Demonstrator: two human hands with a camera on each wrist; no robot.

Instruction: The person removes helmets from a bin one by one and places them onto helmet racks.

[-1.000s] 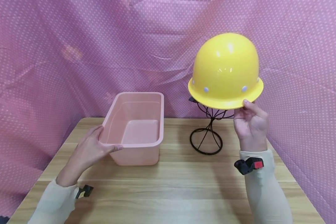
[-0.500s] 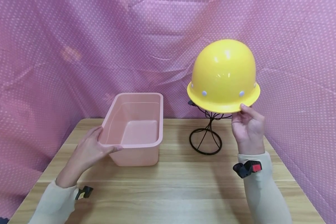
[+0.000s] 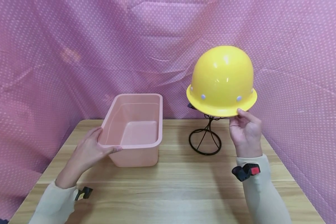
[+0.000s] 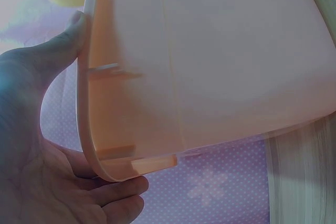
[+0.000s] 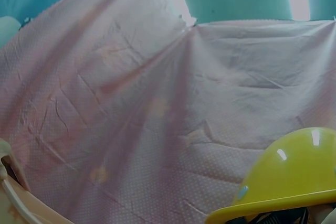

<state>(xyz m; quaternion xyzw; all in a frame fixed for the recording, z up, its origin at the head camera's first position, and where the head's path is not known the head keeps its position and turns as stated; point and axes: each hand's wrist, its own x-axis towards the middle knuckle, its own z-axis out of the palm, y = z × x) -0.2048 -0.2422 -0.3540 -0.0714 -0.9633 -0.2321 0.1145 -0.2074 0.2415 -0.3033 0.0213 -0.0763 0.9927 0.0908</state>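
Observation:
A yellow hard hat (image 3: 222, 79), dome up and slightly tilted, is over a black wire stand (image 3: 209, 141). It hides the top of that stand; I cannot tell whether the two touch. My right hand (image 3: 246, 132) pinches the hat's near brim, thumb on top and fingers beneath. My left hand (image 3: 86, 152) grips the near left corner of a pink plastic bin (image 3: 140, 157), thumb along the near rim and fingers round the left side. In the left wrist view, the thumb and fingers hold the bin's rim (image 4: 84, 103). The right wrist view catches only part of the hat (image 5: 294, 171).
A wooden table (image 3: 170, 193) carries the bin on the left and the stand on the right. Pink dotted cloth (image 3: 114, 46) hangs behind and on both sides. Small black cameras (image 3: 245, 171) are strapped to the sleeves.
The hard hat and my right hand have come down and a little to the left, covering more of the stand's top. My left hand and the bin stay in place.

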